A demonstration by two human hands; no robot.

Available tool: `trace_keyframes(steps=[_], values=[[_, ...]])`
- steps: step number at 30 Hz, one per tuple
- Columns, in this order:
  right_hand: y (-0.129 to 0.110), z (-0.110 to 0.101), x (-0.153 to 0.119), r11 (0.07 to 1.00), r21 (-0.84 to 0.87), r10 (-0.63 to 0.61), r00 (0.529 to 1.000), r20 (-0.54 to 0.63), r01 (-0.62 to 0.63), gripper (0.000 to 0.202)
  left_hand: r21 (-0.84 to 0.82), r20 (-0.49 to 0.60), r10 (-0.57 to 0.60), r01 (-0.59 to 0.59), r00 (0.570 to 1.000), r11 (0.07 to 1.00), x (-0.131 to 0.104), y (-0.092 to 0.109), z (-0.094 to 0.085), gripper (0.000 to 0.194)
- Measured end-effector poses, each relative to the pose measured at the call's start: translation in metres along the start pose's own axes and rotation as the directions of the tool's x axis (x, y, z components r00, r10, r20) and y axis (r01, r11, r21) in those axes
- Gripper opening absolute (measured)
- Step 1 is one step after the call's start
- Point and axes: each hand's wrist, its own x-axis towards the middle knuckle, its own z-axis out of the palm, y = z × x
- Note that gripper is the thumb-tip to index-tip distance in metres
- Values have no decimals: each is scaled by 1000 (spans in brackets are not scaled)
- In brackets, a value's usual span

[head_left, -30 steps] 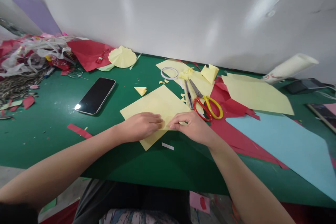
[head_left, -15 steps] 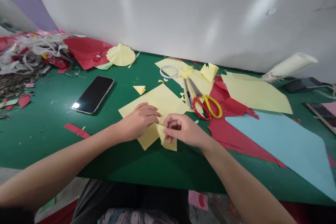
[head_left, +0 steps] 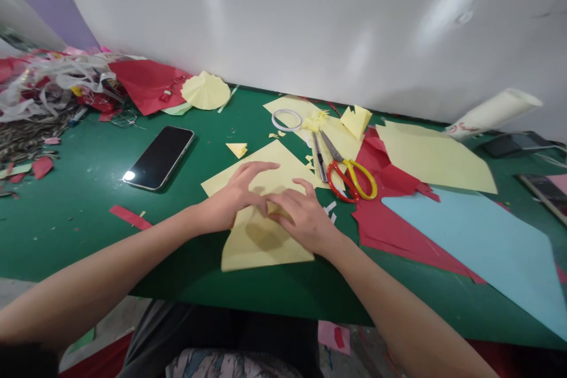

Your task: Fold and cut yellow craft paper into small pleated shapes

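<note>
A pale yellow paper sheet (head_left: 266, 245) lies on the green table in front of me, its near part now spread flat toward the table's edge. My left hand (head_left: 237, 198) rests on the sheet's left side, fingers apart. Over its right side is my right hand (head_left: 301, 215), fingers also spread, their tips close to my left thumb near the middle of the paper. What lies right under the fingertips is hidden. To the right are scissors (head_left: 352, 180) with red and yellow handles, a utility knife (head_left: 319, 158) and a roll of tape (head_left: 287, 120).
A phone (head_left: 160, 157) lies to the left, near a red paper strip (head_left: 130, 217). Red paper (head_left: 385, 224), a light blue sheet (head_left: 469, 236) and a large yellow sheet (head_left: 436, 156) cover the right side. A pleated yellow paper fan (head_left: 205, 91) lies by the wall.
The folded corner under my right hand has opened out flat. My right hand's fingers have uncurled, and my left hand's fingers have spread. White scraps now show beside my right hand.
</note>
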Motion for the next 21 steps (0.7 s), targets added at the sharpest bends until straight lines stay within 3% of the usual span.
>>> trace_keyframes(steps=[2,4,6,8,10,14,18,21], values=[[4,2,-1,994,20,108,991,-84,-107,13,-30,-126,-82,79,989,996,1,-1,-1,28],[8,1,-1,940,117,335,932,-140,-320,15,-100,-225,-245,228,943,969,2,-3,-2,28],[10,-4,-1,864,225,489,856,-170,-449,15,-154,-218,-430,404,876,901,3,-8,-2,25],[10,-9,0,803,314,567,812,-138,-507,14,-132,-192,-533,517,824,846,2,-14,0,27],[9,-12,1,762,392,580,812,-58,-516,11,-103,-131,-515,505,847,857,2,-19,3,19],[4,-13,2,734,501,480,872,97,-459,15,-86,-78,-443,437,893,895,1,-22,7,12],[2,-8,1,707,495,492,854,170,-505,26,-49,-179,-419,417,890,908,3,-17,10,11],[4,-4,1,701,461,537,828,161,-544,30,-91,-311,-435,430,845,898,3,-16,12,8]])
